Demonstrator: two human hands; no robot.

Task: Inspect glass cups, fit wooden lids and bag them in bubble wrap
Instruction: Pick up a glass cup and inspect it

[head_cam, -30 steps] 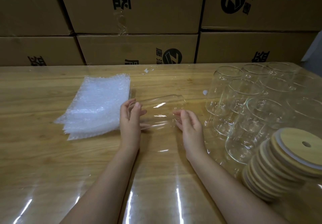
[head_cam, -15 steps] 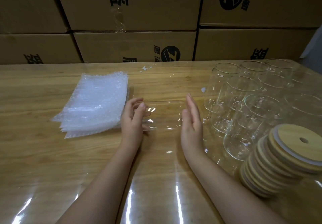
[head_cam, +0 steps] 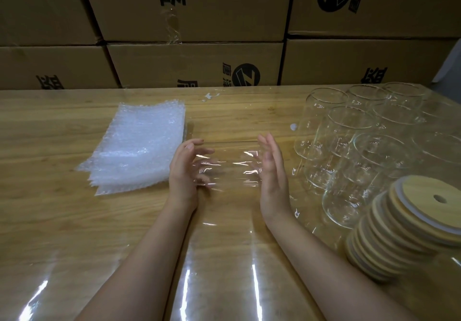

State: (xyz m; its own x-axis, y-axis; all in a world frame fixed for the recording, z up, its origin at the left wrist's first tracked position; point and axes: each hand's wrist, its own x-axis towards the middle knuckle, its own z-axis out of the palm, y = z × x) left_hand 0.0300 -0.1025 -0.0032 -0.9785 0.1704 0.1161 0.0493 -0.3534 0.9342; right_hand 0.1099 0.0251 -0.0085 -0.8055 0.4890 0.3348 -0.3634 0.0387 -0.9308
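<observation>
Now: cup (head_cam: 225,168) lying sideways mid-table between left hand (head_cam: 184,168) and right hand (head_cam: 270,171), palms pressing its ends, fingers spread. Advice: roll slowly, check rim for chips; lids (head_cam: 404,223) near right.

Head cam, close, facing fwd/down over table (head_cam: 62,220).

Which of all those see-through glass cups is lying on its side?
The clear glass cup held sideways between the left hand and right hand. The other glass cups stand upright, grouped at the right.
</observation>
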